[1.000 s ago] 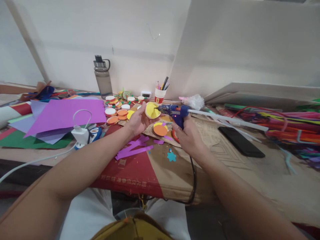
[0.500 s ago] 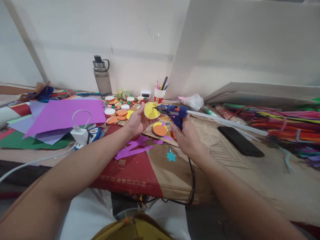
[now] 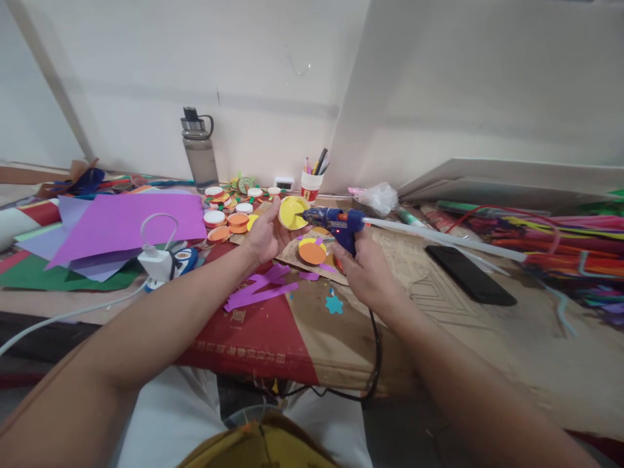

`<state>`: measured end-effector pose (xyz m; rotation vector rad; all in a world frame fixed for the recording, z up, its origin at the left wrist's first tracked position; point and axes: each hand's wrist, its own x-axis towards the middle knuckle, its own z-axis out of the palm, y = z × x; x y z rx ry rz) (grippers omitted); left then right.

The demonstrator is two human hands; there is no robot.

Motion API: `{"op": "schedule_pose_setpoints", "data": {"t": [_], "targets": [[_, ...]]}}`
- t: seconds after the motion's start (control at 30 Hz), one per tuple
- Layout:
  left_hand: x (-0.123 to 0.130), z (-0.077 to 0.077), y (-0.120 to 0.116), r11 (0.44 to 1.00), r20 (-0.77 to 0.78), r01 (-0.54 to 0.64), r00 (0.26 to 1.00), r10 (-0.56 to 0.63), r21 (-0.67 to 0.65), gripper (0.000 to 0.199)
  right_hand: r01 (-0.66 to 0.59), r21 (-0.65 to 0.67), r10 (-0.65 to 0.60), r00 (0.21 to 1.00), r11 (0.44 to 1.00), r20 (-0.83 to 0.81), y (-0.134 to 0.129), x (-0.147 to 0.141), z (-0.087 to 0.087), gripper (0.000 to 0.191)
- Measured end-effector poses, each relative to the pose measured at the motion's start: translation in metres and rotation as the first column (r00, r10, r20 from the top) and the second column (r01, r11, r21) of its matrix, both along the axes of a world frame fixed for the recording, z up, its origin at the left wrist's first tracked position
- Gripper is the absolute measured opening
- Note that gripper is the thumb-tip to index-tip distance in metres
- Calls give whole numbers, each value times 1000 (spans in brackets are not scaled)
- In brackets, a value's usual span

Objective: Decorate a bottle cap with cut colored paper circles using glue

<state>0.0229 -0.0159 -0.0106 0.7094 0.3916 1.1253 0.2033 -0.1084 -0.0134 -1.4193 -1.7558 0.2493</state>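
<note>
My left hand (image 3: 269,235) grips a shallow round yellow piece (image 3: 291,213) with a pale rim, tilted so its inside faces me. Closed around the handle of a blue hot glue gun (image 3: 345,229) is my right hand (image 3: 368,270). The gun's nozzle points left at the yellow inside; whether it touches cannot be made out. A long white glue stick (image 3: 439,239) sticks out of the gun's back. Below the nozzle lies an orange disc with a yellow edge (image 3: 312,252). Purple paper strips (image 3: 263,289) and a blue paper flower (image 3: 334,304) lie nearer me.
Several round orange and white pieces (image 3: 238,222) stand behind my left hand. A water bottle (image 3: 199,156) and a paper cup of pens (image 3: 311,186) are near the wall. Coloured paper (image 3: 141,221) and a plug (image 3: 156,260) lie left; a phone (image 3: 468,275) and pipe cleaners (image 3: 575,253) lie right.
The yellow piece has shifted slightly left and turned a little in my left hand. The nozzle has moved slightly left and down, toward the lower right of its inside.
</note>
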Motion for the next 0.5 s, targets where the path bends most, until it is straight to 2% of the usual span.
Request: {"op": "schedule_pose_setpoints", "data": {"t": [0.23, 0.4, 0.5], "targets": [[2, -1, -1, 999, -9, 3, 1000, -2, 45, 40, -49, 20, 49, 999, 999, 20, -3, -5, 1, 43], [1, -2, -1, 999, -13, 17, 1000, -16, 41, 39, -56, 6, 57, 997, 998, -46, -3, -4, 2, 36], [0, -2, 2, 999, -7, -19, 1000, 19, 37, 38, -29, 26, 30, 999, 999, -22, -3, -2, 2, 32]]}}
